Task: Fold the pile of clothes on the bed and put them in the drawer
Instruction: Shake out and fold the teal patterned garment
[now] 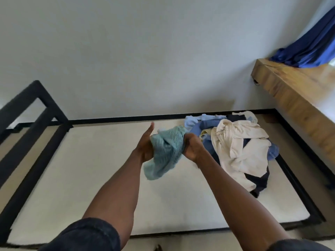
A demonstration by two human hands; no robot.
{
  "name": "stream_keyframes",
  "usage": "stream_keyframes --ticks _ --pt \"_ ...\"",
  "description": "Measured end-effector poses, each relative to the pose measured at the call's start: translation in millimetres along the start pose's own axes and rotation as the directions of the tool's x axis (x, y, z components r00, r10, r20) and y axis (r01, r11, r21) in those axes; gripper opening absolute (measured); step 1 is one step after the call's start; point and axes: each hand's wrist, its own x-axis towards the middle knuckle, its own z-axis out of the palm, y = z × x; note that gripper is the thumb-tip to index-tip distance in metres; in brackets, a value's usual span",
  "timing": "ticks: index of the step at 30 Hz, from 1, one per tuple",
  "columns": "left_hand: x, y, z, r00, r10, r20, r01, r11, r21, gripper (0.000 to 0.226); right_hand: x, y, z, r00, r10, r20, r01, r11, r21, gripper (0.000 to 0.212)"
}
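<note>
Garment (165, 153) in my hands: teal, ribbed knit pattern. Pile (239, 147) at 2 o'clock: cream, light blue, navy. Mattress (90, 187) off-white; frame (27, 178) black; curtain (308, 44) royal blue.

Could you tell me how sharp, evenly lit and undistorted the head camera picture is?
Head view: soft overall, with the bed frame at left smeared by motion blur; wide-angle bending curves its far rail; daylight is diffuse, leaving glare on the wooden ledge and faint shadows behind the pile of clothes.
</note>
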Motion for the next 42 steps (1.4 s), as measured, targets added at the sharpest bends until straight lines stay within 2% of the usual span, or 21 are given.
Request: stream_keyframes --ticks 1,3,6,8,12,15,16,18,19,22,24,26,28,29,31,34,36,38,40,42 --pt "-2.1 1.2 7.8 1.000 0.024 0.004 -0.024 1.000 -0.009 0.083 -1.4 -1.0 1.4 1.000 -0.003 0.028 0.005 0.999 -0.050 0.017" --pt "-4.6 2.9 23.8 0.996 0.082 -0.021 -0.082 0.996 0.035 0.068 -4.8 -4.0 -2.2 0.995 -0.004 0.104 0.013 0.996 -0.088 0.033" --pt "-9.0 6.7 37.7 0.974 0.218 -0.052 -0.218 0.976 0.011 0.035 -16.6 -11.5 -6.3 0.985 0.023 0.172 0.008 0.983 -0.181 0.040" --pt "-12.6 9.7 43.5 0.953 0.296 -0.057 -0.298 0.954 -0.021 0.021 -22.3 -17.3 -6.3 0.987 -0.017 0.158 0.052 0.975 -0.216 0.041" --pt "-19.5 9.6 52.5 0.943 0.334 -0.004 -0.334 0.942 0.022 0.027 -21.0 -23.7 -2.7 0.976 -0.165 0.144 0.205 0.920 -0.334 0.033" --pt "-21.5 8.8 52.0 0.946 0.324 0.021 -0.323 0.946 -0.033 0.041 -17.6 -29.2 -0.4 0.980 -0.192 0.053 0.197 0.902 -0.384 0.018" --pt "-25.3 8.5 52.2 0.954 0.300 0.009 -0.300 0.953 -0.052 0.042 -18.4 -30.3 -0.7 0.981 -0.193 0.020 0.186 0.908 -0.375 0.022" --pt "-28.5 8.8 48.4 0.968 0.247 -0.035 -0.248 0.968 -0.028 0.037 -15.9 -32.4 -3.8 0.984 -0.177 -0.014 0.163 0.933 -0.321 0.042" --pt "-29.3 9.0 45.7 0.971 0.236 -0.051 -0.236 0.972 0.004 0.032 -19.0 -33.6 -3.0 0.988 -0.153 -0.005 0.145 0.947 -0.286 0.044" --pt "-31.3 12.5 35.7 0.949 0.301 -0.097 -0.301 0.953 0.015 0.022 -24.0 -36.8 5.5 0.989 -0.134 0.064 0.146 0.952 -0.270 0.025" --pt "-30.7 20.3 26.4 0.919 0.369 -0.134 -0.377 0.926 -0.031 0.015 -21.9 -41.3 12.1 0.982 -0.191 0.005 0.182 0.925 -0.332 0.023" --pt "-29.9 31.2 15.8 0.893 0.418 -0.169 -0.435 0.897 -0.078 0.011 -17.6 -47.3 18.9 0.972 -0.228 -0.057 0.198 0.927 -0.319 0.031" --pt "-30.3 42.3 5.0 0.887 0.420 -0.192 -0.444 0.890 -0.102 0.011 -13.7 -51.8 27.3 0.968 -0.241 -0.078 0.210 0.935 -0.285 0.019" --pt "-30.6 48.0 0.3 0.892 0.417 -0.175 -0.435 0.896 -0.084 0.010 -15.1 -53.3 34.0 0.965 -0.252 -0.074 0.224 0.936 -0.271 0.011" --pt "-33.7 58.9 -3.6 0.920 0.389 -0.052 -0.388 0.921 0.014 0.010 -15.6 -54.7 53.2 0.956 -0.286 -0.062 0.262 0.931 -0.256 0.010" --pt "-37.2 69.7 -1.3 0.938 0.319 0.134 -0.343 0.912 0.224 0.032 -14.3 -57.2 86.2 0.957 -0.289 -0.024 0.276 0.934 -0.226 0.014" --pt "-36.7 73.7 -1.6 0.946 0.305 0.111 -0.324 0.898 0.297 0.053 -13.5 -61.3 105.4 0.958 -0.287 -0.023 0.275 0.936 -0.218 0.016" --pt "-41.4 76.7 1.8 0.944 0.270 0.191 -0.323 0.874 0.362 0.058 -8.9 -61.8 118.3 0.958 -0.285 -0.031 0.274 0.943 -0.190 0.018" --pt "-40.9 76.1 6.3 0.938 0.175 0.300 -0.321 0.767 0.556 0.048 -3.7 -60.2 127.5 0.956 -0.293 -0.030 0.281 0.936 -0.211 0.021" --pt "-37.1 70.8 9.0 0.945 0.243 0.219 -0.327 0.658 0.678 0.036 -0.2 -58.6 133.7 0.952 -0.305 0.016 0.298 0.917 -0.264 0.026"
